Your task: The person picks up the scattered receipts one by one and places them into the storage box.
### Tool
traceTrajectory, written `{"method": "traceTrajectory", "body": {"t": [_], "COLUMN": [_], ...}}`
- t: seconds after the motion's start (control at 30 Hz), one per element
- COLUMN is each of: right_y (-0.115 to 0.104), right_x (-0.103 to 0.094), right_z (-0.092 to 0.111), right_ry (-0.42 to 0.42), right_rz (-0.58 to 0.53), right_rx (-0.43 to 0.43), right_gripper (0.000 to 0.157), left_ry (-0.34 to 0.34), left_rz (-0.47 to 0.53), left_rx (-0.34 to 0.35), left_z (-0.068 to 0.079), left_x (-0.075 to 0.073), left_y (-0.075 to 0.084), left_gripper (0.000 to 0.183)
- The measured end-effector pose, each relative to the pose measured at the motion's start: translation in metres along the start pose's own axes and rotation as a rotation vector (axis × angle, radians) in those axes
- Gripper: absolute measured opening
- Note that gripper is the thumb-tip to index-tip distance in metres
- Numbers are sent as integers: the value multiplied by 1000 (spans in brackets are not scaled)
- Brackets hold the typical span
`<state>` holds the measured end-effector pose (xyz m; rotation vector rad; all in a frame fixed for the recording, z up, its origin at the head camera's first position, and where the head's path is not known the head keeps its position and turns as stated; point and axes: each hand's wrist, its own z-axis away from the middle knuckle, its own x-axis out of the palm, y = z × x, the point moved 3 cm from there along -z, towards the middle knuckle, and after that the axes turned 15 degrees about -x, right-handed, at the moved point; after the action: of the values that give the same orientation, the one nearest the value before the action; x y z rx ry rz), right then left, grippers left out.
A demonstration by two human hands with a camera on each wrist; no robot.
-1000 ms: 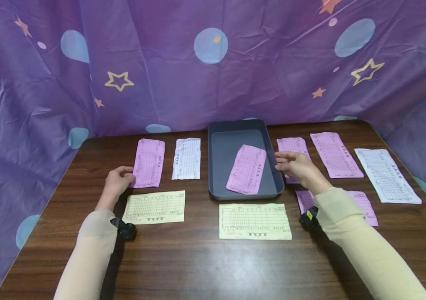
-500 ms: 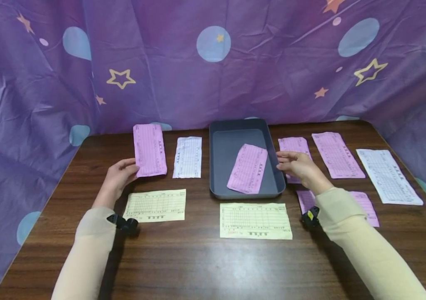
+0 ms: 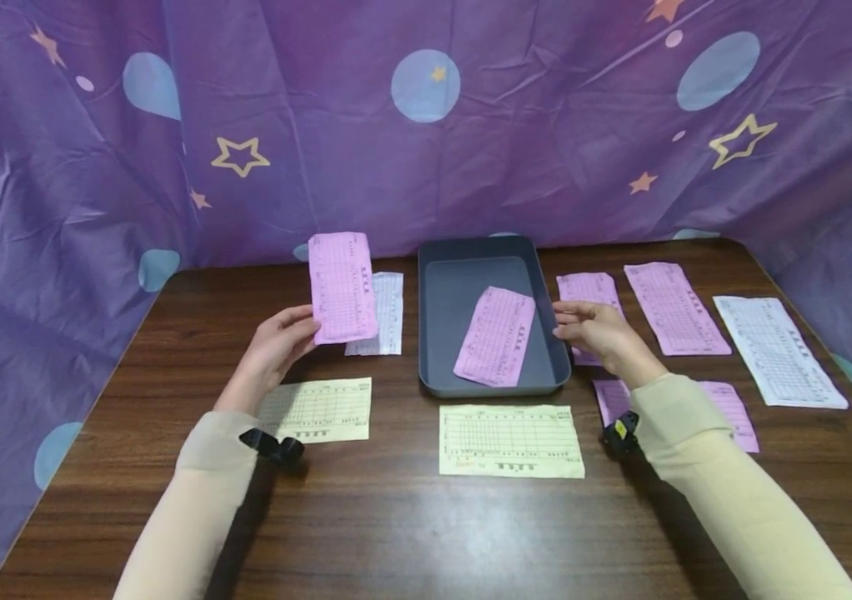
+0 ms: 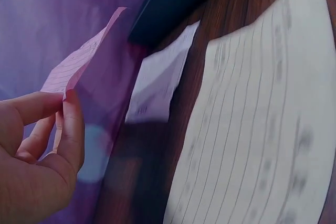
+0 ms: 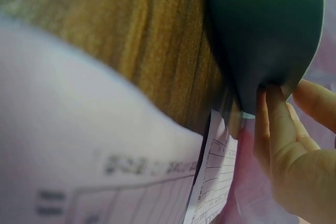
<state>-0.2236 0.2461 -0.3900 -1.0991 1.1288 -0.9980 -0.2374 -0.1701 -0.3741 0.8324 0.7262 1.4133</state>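
My left hand (image 3: pixel 279 342) pinches a pink printed slip (image 3: pixel 342 287) by its lower left edge and holds it up off the table. In the head view this slip overlaps a white slip (image 3: pixel 390 312) lying behind it. The left wrist view shows the thumb and fingertips (image 4: pixel 71 98) on the bent pink paper. My right hand (image 3: pixel 602 337) touches the right side of a dark grey tray (image 3: pixel 433 383), its fairly straight fingers (image 5: pixel 278 119) against the outer wall and rim. Another pink slip (image 3: pixel 495 337) lies tilted inside the tray.
Two yellow slips, a left one (image 3: pixel 321 408) and a right one (image 3: pixel 512 442), lie in front. Right of the tray are several pink slips, one (image 3: pixel 677 308) near the back, and a white slip (image 3: pixel 779 350). A purple curtain (image 3: pixel 351 125) hangs behind the table (image 3: pixel 396 533).
My left hand has lifted the pink slip from the table and carried it up and rightward, over the white slip. My right hand stays at the tray's side.
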Motion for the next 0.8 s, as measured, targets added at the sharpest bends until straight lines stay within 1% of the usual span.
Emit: {"method": "traceTrajectory", "body": {"t": [0.27,0.53,0.7,0.8], "right_y": [-1,-1,-1,0], "right_x": [0,0,0,0], "right_z": [0,1,0,0], "right_ry": [0,-6,-9,-13], "right_rz": [-5,-4,-11,-9], "right_rx": [-6,7,-5,-8], "right_gripper": [62,62,62,63], "left_ry": [-46,-137,-166,-168], "left_rz": [-100,-153,-177,-204], "left_rx": [11,42,58,72], "left_z": [-3,-4,-6,-6], "left_x": [46,93,116,128], "left_y": [-3,-4,-6,-8], "left_gripper": [47,44,40,38]}}
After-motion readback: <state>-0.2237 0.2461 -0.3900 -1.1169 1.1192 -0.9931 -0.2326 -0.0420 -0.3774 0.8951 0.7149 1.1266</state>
